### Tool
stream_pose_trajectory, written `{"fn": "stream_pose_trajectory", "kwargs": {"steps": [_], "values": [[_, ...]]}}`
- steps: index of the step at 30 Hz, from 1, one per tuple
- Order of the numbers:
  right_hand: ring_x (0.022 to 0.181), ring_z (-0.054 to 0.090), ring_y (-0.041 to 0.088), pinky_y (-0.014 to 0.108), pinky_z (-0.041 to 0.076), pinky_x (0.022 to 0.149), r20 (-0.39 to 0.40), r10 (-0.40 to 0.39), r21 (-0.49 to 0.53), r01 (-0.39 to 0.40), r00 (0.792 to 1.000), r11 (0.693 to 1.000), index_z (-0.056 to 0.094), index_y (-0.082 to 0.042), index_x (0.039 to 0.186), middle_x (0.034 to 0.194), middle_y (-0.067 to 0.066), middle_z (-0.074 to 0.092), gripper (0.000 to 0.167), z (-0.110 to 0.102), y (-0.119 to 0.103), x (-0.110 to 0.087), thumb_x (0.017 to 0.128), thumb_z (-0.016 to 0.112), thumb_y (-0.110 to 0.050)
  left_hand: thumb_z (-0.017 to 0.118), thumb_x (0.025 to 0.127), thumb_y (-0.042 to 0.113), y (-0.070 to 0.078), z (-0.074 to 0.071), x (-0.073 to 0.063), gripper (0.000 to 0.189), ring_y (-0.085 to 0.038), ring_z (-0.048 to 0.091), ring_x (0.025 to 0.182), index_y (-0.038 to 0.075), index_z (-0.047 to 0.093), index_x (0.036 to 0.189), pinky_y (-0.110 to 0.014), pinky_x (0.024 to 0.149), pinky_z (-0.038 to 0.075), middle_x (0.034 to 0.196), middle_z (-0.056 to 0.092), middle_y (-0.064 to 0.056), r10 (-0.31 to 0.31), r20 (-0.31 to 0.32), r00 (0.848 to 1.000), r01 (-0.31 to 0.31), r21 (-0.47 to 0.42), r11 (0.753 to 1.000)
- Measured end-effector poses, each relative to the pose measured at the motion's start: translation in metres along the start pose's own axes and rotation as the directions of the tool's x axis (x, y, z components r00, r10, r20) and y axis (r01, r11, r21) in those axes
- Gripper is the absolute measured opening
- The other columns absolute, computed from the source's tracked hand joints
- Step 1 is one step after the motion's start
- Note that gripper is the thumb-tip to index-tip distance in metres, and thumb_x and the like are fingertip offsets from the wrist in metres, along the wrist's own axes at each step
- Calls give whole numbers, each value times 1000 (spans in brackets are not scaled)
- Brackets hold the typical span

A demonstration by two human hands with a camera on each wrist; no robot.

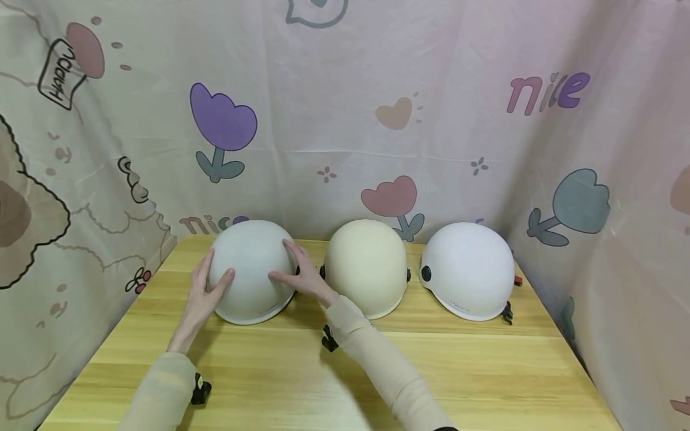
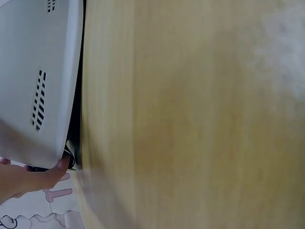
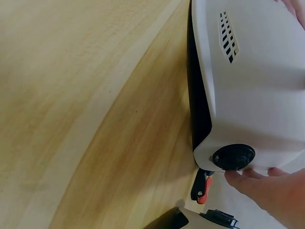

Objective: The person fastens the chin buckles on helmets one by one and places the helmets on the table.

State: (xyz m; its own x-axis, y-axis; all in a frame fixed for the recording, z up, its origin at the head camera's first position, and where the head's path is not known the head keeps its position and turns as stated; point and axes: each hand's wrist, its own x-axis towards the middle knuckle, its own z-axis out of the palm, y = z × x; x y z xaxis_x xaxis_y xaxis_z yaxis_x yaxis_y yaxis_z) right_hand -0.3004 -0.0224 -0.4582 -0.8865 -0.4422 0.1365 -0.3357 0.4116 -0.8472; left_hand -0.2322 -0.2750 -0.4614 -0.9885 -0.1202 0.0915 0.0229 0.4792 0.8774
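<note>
A pale printed cloth (image 1: 323, 72) hangs behind a wooden desk (image 1: 269, 371) and along its two sides; on the far part of the desk three helmets sit in a row, domes upward; the grey-white helmet (image 1: 250, 269) is at the left end, the white helmet (image 1: 469, 269) at the right end, the cream helmet (image 1: 366, 263) between; the left hand (image 1: 203, 290) and the right hand (image 1: 308, 274) grip the grey-white helmet from opposite sides, fingers bent round the shell, thumbs on its near face; a black disc (image 3: 233, 156) is set in its side, touched by the right hand; a slotted vent (image 3: 228, 38) pierces the shell; a red-and-black clip (image 3: 204, 188) shows beside the rim.
</note>
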Motion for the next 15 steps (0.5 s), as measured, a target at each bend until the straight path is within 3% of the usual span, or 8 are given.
{"fn": "stream_pose_trajectory", "kwargs": {"steps": [9, 15], "values": [[151, 29, 36, 60, 36, 117, 0, 27, 20, -27, 1000, 999, 17, -37, 161, 168, 13, 17, 90, 3, -1, -1, 91, 73, -39, 57, 99, 49, 5, -2, -6, 84, -54, 0, 152, 40, 1, 162, -83, 108, 17, 170, -8, -15, -11, -12, 1000, 11, 15, 1000], [149, 32, 37, 58, 38, 116, -9, 32, 28, -32, 999, 999, 11, -37, 162, 167, 14, 18, 97, 4, -4, -3, 89, 74, -42, 60, 98, 47, 13, -5, -10, 84, -51, -3, 148, 34, 8, 163, -85, 106, 17, 171, -1, -16, 9, -47, 999, -8, 36, 999]]}}
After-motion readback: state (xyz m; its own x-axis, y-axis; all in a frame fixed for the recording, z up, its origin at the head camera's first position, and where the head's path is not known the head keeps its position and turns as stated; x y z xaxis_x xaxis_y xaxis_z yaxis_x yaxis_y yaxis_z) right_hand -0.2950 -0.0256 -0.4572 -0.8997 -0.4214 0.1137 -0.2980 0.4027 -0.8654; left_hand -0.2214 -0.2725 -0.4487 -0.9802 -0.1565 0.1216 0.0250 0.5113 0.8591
